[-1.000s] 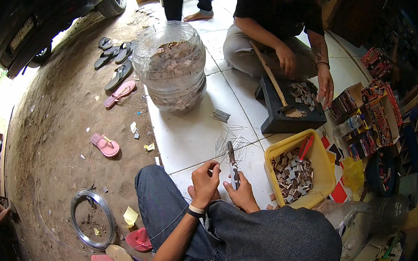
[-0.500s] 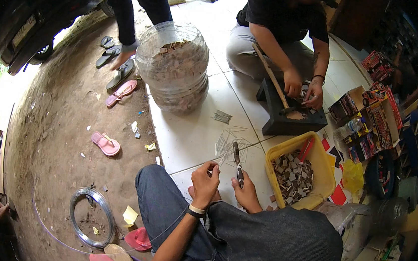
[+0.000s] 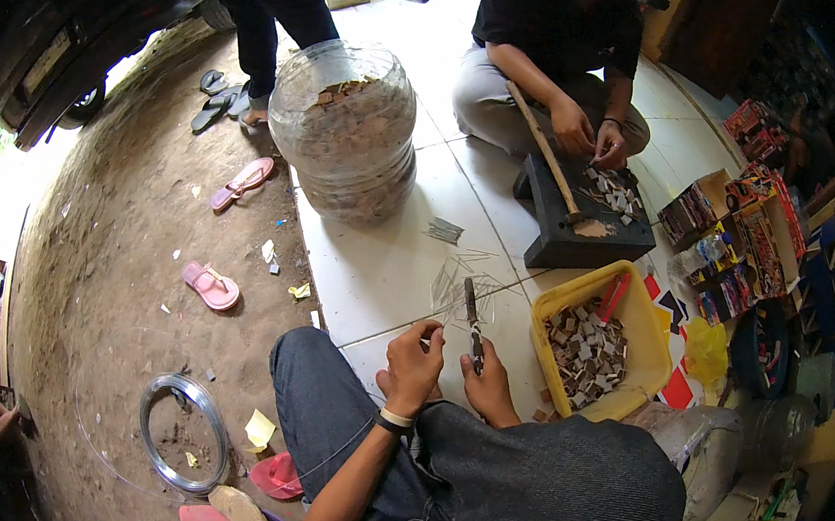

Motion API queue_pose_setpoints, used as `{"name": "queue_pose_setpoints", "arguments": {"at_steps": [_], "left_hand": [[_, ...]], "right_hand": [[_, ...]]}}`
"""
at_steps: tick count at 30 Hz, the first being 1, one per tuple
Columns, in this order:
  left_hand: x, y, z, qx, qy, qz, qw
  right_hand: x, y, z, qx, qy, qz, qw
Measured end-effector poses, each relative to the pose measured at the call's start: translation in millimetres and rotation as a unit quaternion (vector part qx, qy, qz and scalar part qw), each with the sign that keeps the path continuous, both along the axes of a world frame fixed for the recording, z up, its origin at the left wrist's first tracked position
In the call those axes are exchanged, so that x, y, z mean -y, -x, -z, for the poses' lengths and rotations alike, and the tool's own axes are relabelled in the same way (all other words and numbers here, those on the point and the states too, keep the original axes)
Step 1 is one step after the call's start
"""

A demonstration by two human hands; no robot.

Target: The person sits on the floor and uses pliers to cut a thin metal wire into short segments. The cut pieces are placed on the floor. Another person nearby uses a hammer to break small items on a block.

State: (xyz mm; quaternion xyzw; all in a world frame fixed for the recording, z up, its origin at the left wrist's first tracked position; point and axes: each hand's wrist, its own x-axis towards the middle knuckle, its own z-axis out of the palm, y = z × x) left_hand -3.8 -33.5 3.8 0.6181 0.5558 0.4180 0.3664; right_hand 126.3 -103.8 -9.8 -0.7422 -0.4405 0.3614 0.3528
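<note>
My left hand is closed in a pinch above my lap. A thin wire runs over my thigh toward it; the end at my fingertips is too fine to make out. Just to the right, my right hand is wrapped round a pair of dark pliers, held upright with the tip pointing away from me. Beyond both hands, many short straight wire pieces lie scattered on the white tiles, with a neater bundle farther off. A coil of silvery wire rests on the dirt at the lower left.
A yellow tub of small square pieces stands right of my hands. Ahead, a co-worker sits behind a black stand bearing a hammer. A large clear plastic container full of scraps stands ahead left. Sandals lie on the dirt.
The co-worker's hands have lifted back from the black stand, uncovering small pieces on it. The standing person's hand no longer reaches down by the sandals, and one dark sandal has gone from its place.
</note>
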Motion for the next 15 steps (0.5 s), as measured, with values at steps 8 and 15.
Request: {"name": "queue_pose_setpoints", "arguments": {"at_steps": [8, 15], "left_hand": [[-1, 5, -6, 0.022, 0.012, -0.011, 1.0], [-1, 4, -4, 0.027, -0.003, -0.007, 1.0]], "right_hand": [[5, 7, -10, -0.061, -0.02, -0.052, 0.997], [4, 9, -9, -0.058, -0.013, -0.055, 0.997]]}}
